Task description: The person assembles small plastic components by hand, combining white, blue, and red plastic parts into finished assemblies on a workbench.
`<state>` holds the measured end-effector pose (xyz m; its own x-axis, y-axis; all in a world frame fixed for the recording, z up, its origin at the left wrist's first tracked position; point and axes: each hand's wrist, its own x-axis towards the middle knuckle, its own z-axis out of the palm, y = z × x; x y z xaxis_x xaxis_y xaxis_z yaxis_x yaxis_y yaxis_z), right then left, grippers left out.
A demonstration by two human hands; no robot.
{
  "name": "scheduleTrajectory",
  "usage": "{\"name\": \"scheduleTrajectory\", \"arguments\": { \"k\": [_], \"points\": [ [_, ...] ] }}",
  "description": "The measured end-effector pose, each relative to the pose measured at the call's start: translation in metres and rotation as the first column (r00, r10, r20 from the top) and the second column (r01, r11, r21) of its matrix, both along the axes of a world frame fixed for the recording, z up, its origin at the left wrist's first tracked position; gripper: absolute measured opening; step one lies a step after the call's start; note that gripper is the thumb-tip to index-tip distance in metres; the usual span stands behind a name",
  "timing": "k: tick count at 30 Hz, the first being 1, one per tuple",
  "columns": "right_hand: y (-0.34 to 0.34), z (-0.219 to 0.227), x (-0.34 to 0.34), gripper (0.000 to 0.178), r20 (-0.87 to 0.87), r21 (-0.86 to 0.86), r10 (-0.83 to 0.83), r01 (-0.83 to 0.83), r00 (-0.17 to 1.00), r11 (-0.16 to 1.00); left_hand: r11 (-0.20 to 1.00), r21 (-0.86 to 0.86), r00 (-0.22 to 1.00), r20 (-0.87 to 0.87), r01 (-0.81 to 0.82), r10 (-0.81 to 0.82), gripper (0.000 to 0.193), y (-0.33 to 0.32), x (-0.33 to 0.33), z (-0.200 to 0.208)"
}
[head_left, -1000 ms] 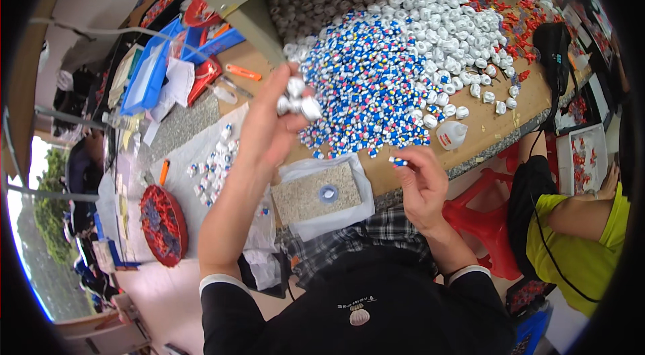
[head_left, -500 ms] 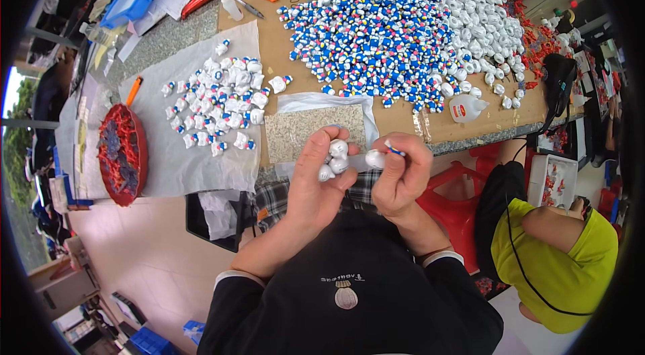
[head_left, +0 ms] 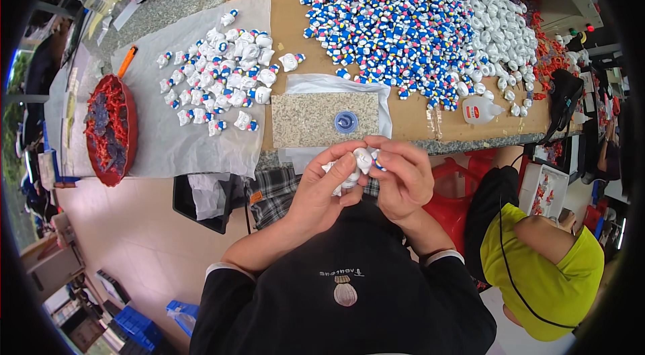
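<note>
My left hand [head_left: 324, 184] is closed around several small white figurine heads [head_left: 349, 180]. One white head [head_left: 363, 160] sits at its fingertips. My right hand [head_left: 407, 180] pinches a small blue figurine body [head_left: 379, 165], with touches of other colours, right beside that head; whether the two parts touch, I cannot tell. Just beyond my hands lies a speckled stone slab [head_left: 302, 120] bearing a small round blue dish [head_left: 346, 122]. To the left, a group of white-headed figurines with blue bodies [head_left: 232, 69] is spread over a white sheet [head_left: 232, 143].
A large heap of blue bodies [head_left: 396, 26] covers the back, with white heads [head_left: 500, 32] to its right. A clear squeeze bottle [head_left: 480, 110] stands near the table edge. A red bowl [head_left: 132, 143] sits left, an orange-handled tool [head_left: 127, 61] beside it. Another person [head_left: 544, 261] sits right.
My hands have come together, bringing the blue body up to a white head. The blue dish, covered by my left hand before, now shows. The whole view has shifted slightly.
</note>
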<state>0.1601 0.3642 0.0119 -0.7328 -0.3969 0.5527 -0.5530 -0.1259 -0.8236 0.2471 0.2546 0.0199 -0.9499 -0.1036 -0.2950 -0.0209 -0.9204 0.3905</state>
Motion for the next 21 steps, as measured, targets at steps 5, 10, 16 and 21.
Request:
{"name": "scheduleTrajectory", "arguments": {
  "k": [5, 10, 16, 21],
  "points": [
    [-0.005, 0.006, -0.004, 0.023, -0.207, 0.096, 0.077, -0.058, 0.975, 0.994, 0.999, 0.026, 0.999, 0.013, -0.034, 0.034, 0.033, 0.004, 0.008, -0.002],
    [-0.012, 0.014, -0.029, 0.025, 0.044, 0.335, -0.025, 0.008, 0.999, 0.942, 0.990, -0.139, 0.991, 0.133, 0.025, -0.006, 0.031, -0.008, 0.019, -0.003],
    [-0.028, 0.022, -0.045, 0.020, -0.323, 0.556, 0.186, 0.028, 0.928, 0.831, 0.974, -0.219, 0.991, 0.100, -0.063, 0.086, 0.022, -0.016, 0.026, -0.008],
    [-0.031, 0.024, -0.044, 0.020, -0.275, 0.661, 0.269, -0.021, 0.923, 0.750, 0.933, -0.349, 0.980, 0.142, -0.085, 0.142, 0.027, -0.021, 0.028, -0.005]
  ]
}}
